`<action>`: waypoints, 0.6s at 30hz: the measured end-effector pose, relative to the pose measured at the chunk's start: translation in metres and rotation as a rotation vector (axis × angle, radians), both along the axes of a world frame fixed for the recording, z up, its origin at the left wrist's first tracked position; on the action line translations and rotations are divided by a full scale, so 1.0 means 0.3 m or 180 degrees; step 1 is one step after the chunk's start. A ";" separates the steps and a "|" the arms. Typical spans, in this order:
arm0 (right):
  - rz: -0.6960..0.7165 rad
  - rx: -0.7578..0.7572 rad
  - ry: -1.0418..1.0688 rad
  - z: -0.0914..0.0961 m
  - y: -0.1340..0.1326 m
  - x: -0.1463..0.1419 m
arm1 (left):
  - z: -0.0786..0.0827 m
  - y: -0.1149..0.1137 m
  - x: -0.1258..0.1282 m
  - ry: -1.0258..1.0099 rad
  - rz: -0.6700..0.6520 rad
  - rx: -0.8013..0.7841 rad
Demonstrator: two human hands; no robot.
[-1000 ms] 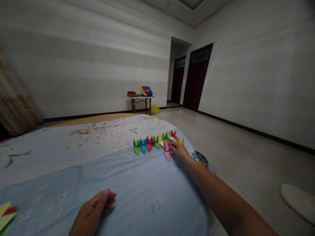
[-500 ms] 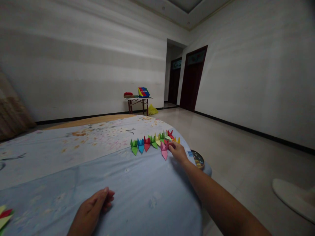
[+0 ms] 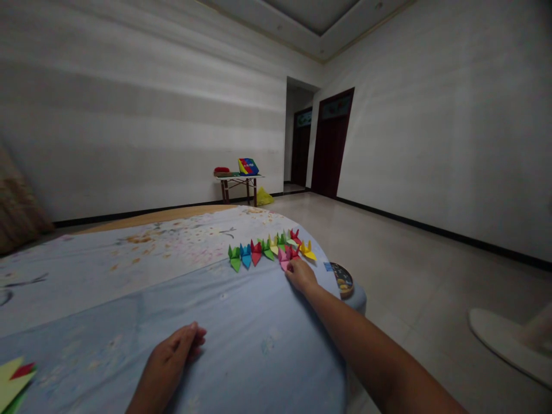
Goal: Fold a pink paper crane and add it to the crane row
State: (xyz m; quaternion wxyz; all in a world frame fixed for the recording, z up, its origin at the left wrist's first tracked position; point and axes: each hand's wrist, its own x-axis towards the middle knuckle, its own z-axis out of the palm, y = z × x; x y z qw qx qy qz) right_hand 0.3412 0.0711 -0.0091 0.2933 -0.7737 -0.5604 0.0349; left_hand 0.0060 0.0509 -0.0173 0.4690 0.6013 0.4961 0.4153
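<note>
At the table's right side, my right hand (image 3: 302,276) has its fingertips closed on a pink folded-paper crane (image 3: 283,256), covering its lower tip. Behind and beside it stand several more paper cranes, among them a green one (image 3: 234,259), a blue one (image 3: 245,256), a red one (image 3: 256,253) and a yellow one (image 3: 308,251). My left hand (image 3: 175,353) rests on the blue cloth nearer to me, its fingers curled in with nothing visible in them. Coloured paper sheets (image 3: 12,382) lie at the lower left edge, partly out of view.
A flowered cloth (image 3: 172,299) covers the round table. Beyond its right edge, a round patterned container (image 3: 342,279) sits lower down on a blue-covered seat (image 3: 359,299). A white round base (image 3: 500,339) stands on the floor. Far back is a small table (image 3: 239,177) with a colourful box (image 3: 248,167).
My right hand has moved a little left and toward me, to the pink crane's lower tip; the yellow crane now shows fully. My left hand stays curled on the cloth. The view has shifted slightly.
</note>
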 end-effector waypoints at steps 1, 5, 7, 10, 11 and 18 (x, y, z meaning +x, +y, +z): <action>-0.0008 0.0007 -0.0005 0.000 0.004 0.000 | -0.002 0.001 0.000 -0.0009 0.0004 -0.0005; 0.0025 0.0086 0.0014 -0.003 0.010 -0.004 | -0.008 0.004 -0.003 -0.0020 -0.0029 0.0015; 0.0063 0.0151 0.0041 -0.001 0.006 -0.006 | -0.010 0.006 -0.005 -0.0057 -0.0056 0.0015; 0.0147 0.0294 0.0085 0.014 -0.005 -0.014 | -0.014 0.010 -0.006 -0.0093 -0.0063 0.0000; 0.0192 0.0348 0.0095 0.024 -0.009 -0.021 | -0.015 0.011 -0.006 -0.0088 -0.0063 -0.0003; 0.0938 0.0556 0.0198 0.106 -0.010 -0.229 | -0.021 0.010 -0.009 0.0028 -0.0072 -0.0009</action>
